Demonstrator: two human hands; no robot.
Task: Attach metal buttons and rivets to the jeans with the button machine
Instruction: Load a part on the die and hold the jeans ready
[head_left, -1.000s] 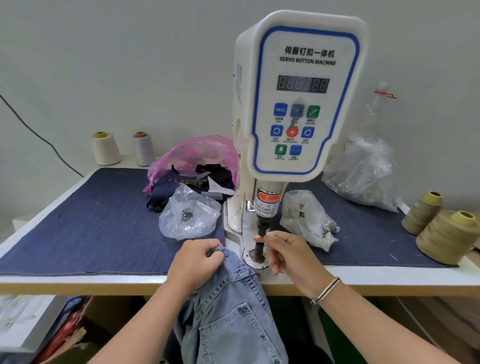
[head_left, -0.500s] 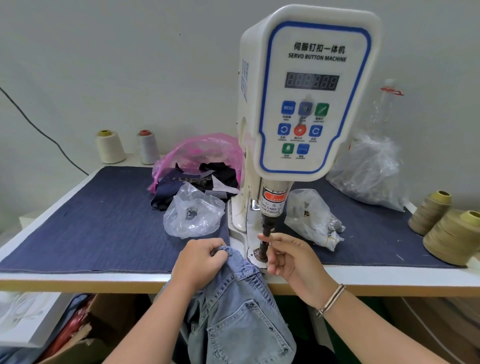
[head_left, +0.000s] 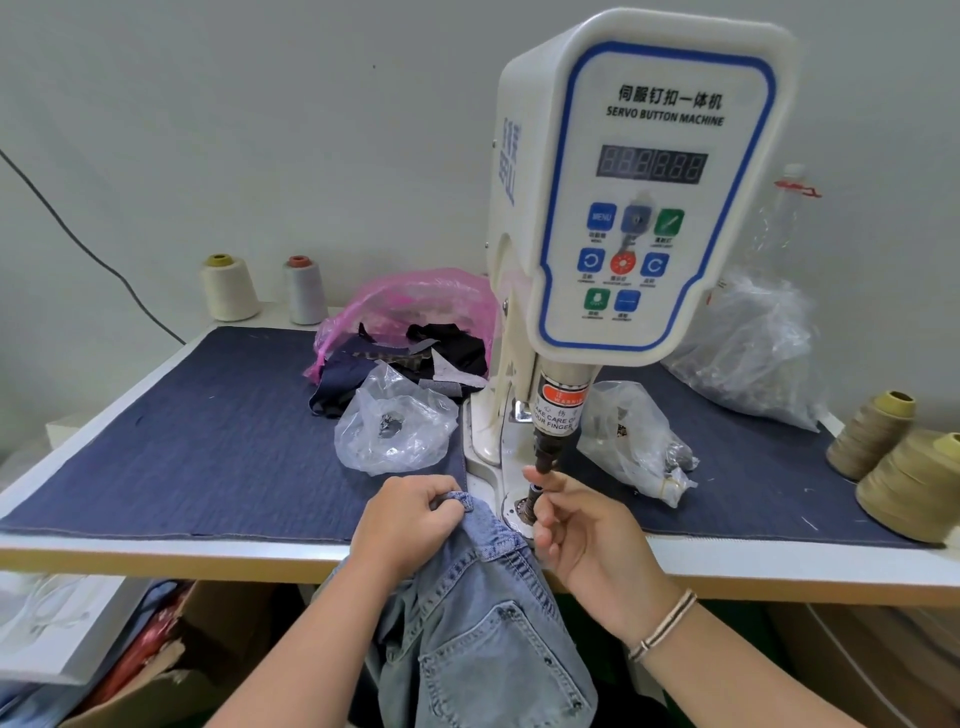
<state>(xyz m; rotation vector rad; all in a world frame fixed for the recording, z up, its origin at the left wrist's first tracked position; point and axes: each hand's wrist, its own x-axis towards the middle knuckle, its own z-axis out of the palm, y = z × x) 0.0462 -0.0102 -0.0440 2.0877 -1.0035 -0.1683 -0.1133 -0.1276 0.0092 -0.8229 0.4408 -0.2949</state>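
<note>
Loading the die: right hand (head_left: 582, 535) is pinching a small fastener at the button machine (head_left: 644, 208) post, fingers closed on it. Left hand (head_left: 405, 519) is gripping the jeans (head_left: 483, 623) waistband at the surface (head_left: 156, 551) edge. Best seating it squarely, fingers withdrawn before pressing.

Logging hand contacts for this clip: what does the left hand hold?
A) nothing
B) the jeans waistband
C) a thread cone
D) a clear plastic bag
B: the left hand has its fingers curled round the waistband of the jeans at the table edge.
</note>
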